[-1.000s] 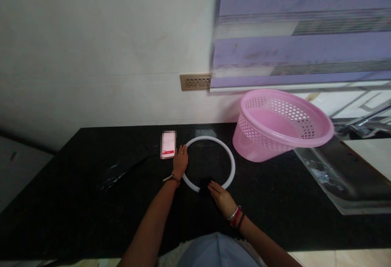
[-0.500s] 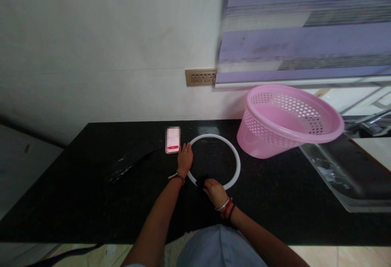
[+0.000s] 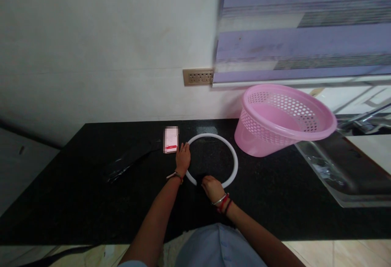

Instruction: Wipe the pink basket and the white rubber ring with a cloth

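Note:
A white ring [image 3: 234, 162] lies flat on the black countertop. My left hand [image 3: 183, 158] rests on its left side, fingers stretched out, just below a phone [image 3: 170, 140] with a blurred screen. At the ring's near edge, my right hand [image 3: 213, 188] is closed with its fingertips pinched on a small black piece [image 3: 199, 178], which covers part of the ring. Its kind cannot be made out against the dark counter. Bracelets circle both wrists.
A pink perforated basket [image 3: 259, 136] stands to the ring's right. Beyond it are a steel sink [image 3: 360, 173] and a tap [image 3: 371, 120]. A shiny black plastic bag [image 3: 126, 163] lies on the left of the counter [image 3: 76, 202]. A socket panel [image 3: 198, 77] is on the wall.
The whole view has shifted slightly. My right hand has moved a little at the ring's near edge, still pinching the black piece. My left hand stays on the ring's left side.

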`<state>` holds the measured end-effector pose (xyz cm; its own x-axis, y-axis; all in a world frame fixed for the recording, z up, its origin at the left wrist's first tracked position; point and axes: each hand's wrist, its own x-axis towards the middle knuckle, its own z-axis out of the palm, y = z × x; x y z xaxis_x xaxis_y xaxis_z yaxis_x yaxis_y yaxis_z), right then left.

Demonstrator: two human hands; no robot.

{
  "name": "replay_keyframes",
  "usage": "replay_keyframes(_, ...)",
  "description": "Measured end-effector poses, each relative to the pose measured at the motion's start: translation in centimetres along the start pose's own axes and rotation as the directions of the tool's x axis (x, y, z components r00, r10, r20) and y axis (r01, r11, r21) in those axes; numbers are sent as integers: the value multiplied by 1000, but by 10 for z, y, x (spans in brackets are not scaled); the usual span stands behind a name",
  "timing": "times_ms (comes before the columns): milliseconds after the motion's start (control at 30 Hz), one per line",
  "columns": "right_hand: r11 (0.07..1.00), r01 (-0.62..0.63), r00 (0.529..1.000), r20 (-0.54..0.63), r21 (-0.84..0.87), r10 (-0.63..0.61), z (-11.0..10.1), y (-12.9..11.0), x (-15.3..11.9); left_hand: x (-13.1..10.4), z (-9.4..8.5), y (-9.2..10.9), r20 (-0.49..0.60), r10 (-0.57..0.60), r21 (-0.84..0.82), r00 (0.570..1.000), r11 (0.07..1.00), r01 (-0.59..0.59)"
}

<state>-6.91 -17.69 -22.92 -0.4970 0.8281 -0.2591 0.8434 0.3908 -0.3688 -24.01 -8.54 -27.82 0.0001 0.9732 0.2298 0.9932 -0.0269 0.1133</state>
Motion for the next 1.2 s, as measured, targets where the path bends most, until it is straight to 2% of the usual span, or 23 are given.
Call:
replay_keyframes(233,999,13,999,34,-32,-12,-5,21,-11,1,-2,0,27,-3,-6,1000,1000,3)
replay_keyframes(433,998,-26,999,41,-51,28,-2,-14,11,0,-3,2,22,-27,-26,999,999,28)
replay_keyframes(500,998,-40,998,48,-56,42,-2,-15,10,-1,-3,1,28,-31,-30,999,999,32)
replay_keyframes(700,999,-33,999,25,-34,33,-10,18,-16,-1,-4,1,27,-45,-25,999,999,45)
replay_keyframes(833,1000,26,1000,11,-1,-26,-11,35,-22,-9,-8,3,33,-27,-23,999,999,28)
replay_keyframes(900,998,51,999,-5,28,-50,-14,52,-24,-16,-13,3,43,-15,-21,999,1000,16)
replay_keyframes(1000,992,102,995,14,69,-103,-25,87,-30,-28,-22,0,81,51,-15,995,999,-50)
replay_keyframes(1067,987,134,990,38,88,-138,-32,107,-35,-33,-27,-2,118,139,-16,983,990,-138)
replay_keyframes(1133,985,151,987,46,86,-155,-34,114,-37,-37,-29,-5,148,229,-23,962,973,-228)
replay_keyframes(1200,986,148,987,46,73,-152,-30,106,-37,-40,-28,-6,163,268,-26,949,963,-268)
